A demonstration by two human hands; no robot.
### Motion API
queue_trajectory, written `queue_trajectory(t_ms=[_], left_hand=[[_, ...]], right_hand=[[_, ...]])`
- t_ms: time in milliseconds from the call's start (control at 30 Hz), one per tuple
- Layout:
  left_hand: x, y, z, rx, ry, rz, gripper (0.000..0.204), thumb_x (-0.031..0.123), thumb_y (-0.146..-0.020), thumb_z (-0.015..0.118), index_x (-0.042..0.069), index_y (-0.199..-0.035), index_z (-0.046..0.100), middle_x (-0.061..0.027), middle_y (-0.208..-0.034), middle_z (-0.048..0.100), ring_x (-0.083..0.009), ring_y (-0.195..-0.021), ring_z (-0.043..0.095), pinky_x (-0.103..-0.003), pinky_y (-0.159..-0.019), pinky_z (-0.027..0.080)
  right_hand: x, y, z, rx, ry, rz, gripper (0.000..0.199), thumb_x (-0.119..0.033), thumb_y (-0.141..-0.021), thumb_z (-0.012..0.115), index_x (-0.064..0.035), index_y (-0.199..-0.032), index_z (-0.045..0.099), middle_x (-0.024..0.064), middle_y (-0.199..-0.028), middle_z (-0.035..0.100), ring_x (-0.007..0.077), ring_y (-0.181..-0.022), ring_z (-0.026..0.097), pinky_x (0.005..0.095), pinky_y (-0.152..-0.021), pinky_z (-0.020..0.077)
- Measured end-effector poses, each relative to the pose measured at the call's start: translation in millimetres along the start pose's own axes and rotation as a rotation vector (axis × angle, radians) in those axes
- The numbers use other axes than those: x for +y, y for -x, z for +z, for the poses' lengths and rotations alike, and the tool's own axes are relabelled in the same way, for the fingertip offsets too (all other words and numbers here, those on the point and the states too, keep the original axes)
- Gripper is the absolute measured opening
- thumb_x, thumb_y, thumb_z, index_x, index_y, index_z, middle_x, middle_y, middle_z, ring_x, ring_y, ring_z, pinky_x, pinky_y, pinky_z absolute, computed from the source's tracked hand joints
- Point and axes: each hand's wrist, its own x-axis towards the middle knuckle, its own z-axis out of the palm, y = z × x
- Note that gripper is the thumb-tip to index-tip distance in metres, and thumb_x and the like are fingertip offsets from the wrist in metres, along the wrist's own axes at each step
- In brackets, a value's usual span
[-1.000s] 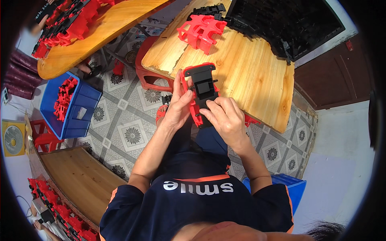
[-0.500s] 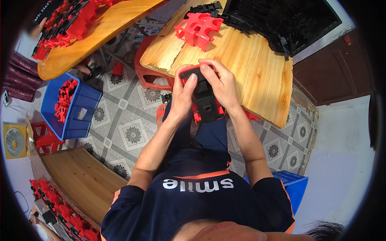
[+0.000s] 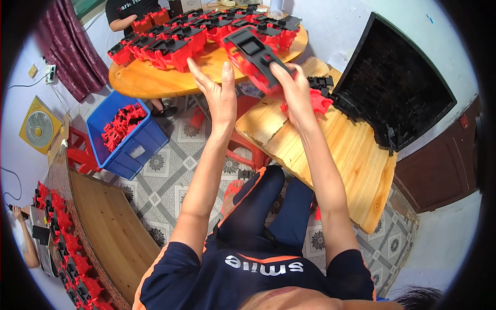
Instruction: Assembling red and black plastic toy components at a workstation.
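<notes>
A red plastic frame with a black top plate (image 3: 251,47) is held up over the near edge of the oval wooden table (image 3: 150,89), slightly blurred. My right hand (image 3: 295,93) grips its near right end, thumb on the black plate. My left hand (image 3: 219,101) is off it, fingers and thumb apart, holding nothing. Its fingertips are close to a red-and-black assembly (image 3: 178,50), one of several in rows on that table; I cannot tell whether they touch. On the lower wooden table (image 3: 346,160), a red frame (image 3: 320,103) lies partly behind my right wrist.
A large black tray of black parts (image 3: 398,82) stands on the lower table's far right. A blue bin (image 3: 135,152) of red parts is at left, a red stool (image 3: 253,150) between. Across the oval table is another person (image 3: 124,15); more assemblies (image 3: 72,253) line the lower left.
My hands have moved forward to the oval table with the red-and-black frame. My left hand has let go of it; the right keeps hold. The view has swung toward the oval table.
</notes>
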Motion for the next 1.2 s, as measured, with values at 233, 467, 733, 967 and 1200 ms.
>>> queue_trajectory(t_ms=[233,467,733,967,1200], left_hand=[[-72.6,-50.4,40.5,-0.251,-0.642,0.534,0.055,0.045,-0.087,0.066,0.025,-0.136,0.051,-0.0160,-0.149,0.033,-0.0444,-0.134,0.029,-0.058,-0.105,0.030],[-91.1,-82.0,45.1,-0.137,-0.864,0.645,0.054,0.042,-0.087,0.068,0.027,-0.136,0.050,-0.0140,-0.146,0.038,-0.0447,-0.127,0.039,-0.058,-0.099,0.035],[-72.6,93.7,79.3,-0.698,-0.380,0.590,0.052,0.033,-0.090,0.065,0.024,-0.139,0.050,-0.0135,-0.147,0.038,-0.0366,-0.136,0.032,-0.051,-0.109,0.025],[-90.5,143.8,109.9,-0.923,-0.548,0.555,0.073,0.049,-0.087,0.064,0.029,-0.150,0.034,-0.0133,-0.153,0.032,-0.0401,-0.144,0.018,-0.058,-0.111,0.016],[-30.7,203.9,90.6,-0.941,0.345,0.553,0.121,0.037,-0.061,0.091,0.012,-0.152,0.015,-0.0207,-0.146,0.038,-0.0371,-0.132,0.044,-0.055,-0.113,0.026]], right_hand=[[31.4,-87.5,11.5,-0.177,0.101,0.256,0.088,-0.072,-0.089,0.046,0.0065,-0.128,0.051,0.0188,-0.122,0.060,0.0266,-0.088,0.068,0.0355,-0.063,0.0596],[42.8,-25.7,-149.3,0.412,0.750,-0.118,0.045,-0.037,-0.088,0.068,0.0032,-0.107,0.067,0.0153,-0.097,0.072,0.0219,-0.086,0.070,0.0325,-0.078,0.0536],[92.2,51.6,-164.4,0.092,1.057,0.329,0.041,-0.033,-0.089,0.069,-0.0040,-0.118,0.062,0.0092,-0.088,0.070,0.0142,-0.080,0.065,0.0310,-0.073,0.0511],[59.1,155.5,-229.9,0.331,0.446,0.076,0.028,-0.019,-0.094,0.063,0.0016,-0.113,0.061,0.0084,-0.090,0.069,0.0142,-0.076,0.066,0.0268,-0.065,0.0510],[-50.4,135.2,-233.1,0.017,0.036,0.456,0.029,-0.022,-0.099,0.056,0.0039,-0.106,0.064,0.0088,-0.094,0.069,0.0124,-0.075,0.066,0.0265,-0.064,0.0531]])
